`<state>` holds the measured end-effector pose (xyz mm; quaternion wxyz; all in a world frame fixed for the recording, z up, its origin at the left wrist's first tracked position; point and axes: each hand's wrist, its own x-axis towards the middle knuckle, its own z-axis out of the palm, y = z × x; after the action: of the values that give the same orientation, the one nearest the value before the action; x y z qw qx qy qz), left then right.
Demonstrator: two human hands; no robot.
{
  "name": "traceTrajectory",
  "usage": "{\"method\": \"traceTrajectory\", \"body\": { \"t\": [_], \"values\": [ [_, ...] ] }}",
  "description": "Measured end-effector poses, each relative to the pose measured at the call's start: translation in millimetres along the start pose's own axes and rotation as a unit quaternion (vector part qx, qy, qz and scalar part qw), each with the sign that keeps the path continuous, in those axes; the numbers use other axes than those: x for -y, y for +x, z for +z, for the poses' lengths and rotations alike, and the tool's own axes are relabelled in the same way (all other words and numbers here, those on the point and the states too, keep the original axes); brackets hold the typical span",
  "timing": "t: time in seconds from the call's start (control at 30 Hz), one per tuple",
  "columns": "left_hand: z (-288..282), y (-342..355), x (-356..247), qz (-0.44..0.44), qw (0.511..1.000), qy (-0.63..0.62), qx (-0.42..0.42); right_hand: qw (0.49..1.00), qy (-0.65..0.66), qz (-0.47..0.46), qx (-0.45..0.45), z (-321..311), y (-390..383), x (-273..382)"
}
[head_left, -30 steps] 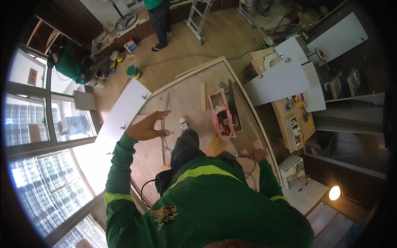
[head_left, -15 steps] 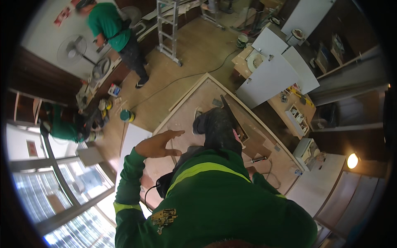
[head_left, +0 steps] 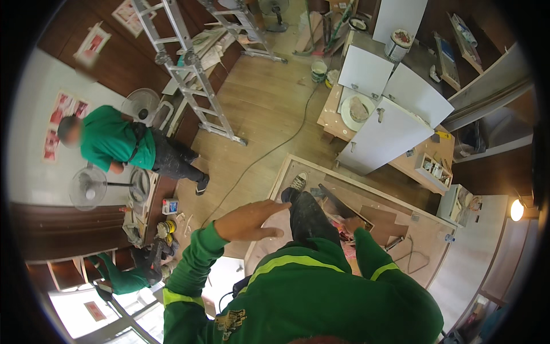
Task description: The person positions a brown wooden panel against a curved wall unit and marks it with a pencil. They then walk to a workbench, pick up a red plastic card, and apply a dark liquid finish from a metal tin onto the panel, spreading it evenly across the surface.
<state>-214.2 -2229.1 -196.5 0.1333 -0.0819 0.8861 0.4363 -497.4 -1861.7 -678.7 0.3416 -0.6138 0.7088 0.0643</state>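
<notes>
Holds the left hand (head_left: pixel 246 222) out near the middle of the frame, fingers straight, thumb apart, with nothing in it. Reaches the right hand (head_left: pixel 353 223) down to the lower right of centre, well apart from the left, close by a pink plastic bag (head_left: pixel 341 230) and near the lower end of a long dark strip (head_left: pixel 344 200). Cannot tell, with so little of the right hand showing, a firm grip from light contact. Plants one shoe (head_left: pixel 298 182) on a broad wood-edged board (head_left: pixel 429 235), with a flat brown sheet (head_left: pixel 389 222) and a dark-handled tool (head_left: pixel 394 243) lying unheld to the right. Shows, at the upper right, metal hinges (head_left: pixel 380 114) already fitted to a white panel (head_left: pixel 395 135), tilted by a wooden table (head_left: pixel 409 163). Seems, on that evidence, part-way along: hinges on, panel apparently loose, tool down, sheet and strip yet to be taken up.
</notes>
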Motion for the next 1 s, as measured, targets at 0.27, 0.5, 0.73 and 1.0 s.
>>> {"method": "traceTrajectory", "body": {
  "t": [0.27, 0.5, 0.73, 1.0],
  "values": [
    [-96, 110, 74, -0.012, 0.988, -0.027, 0.152, 0.993, 0.072, 0.027, -0.094, -104, 195, -16],
    [-149, 168, 142, -0.003, 0.978, 0.014, 0.206, 0.878, 0.426, 0.133, -0.173, -147, 281, 83],
    [-177, 247, 208, 0.042, 0.954, 0.132, 0.264, 0.875, 0.393, 0.217, -0.183, -177, 243, 179],
    [-125, 297, 263, 0.222, 0.883, 0.215, 0.353, 0.802, 0.425, 0.226, -0.353, -187, 298, 184]
  ]
}}
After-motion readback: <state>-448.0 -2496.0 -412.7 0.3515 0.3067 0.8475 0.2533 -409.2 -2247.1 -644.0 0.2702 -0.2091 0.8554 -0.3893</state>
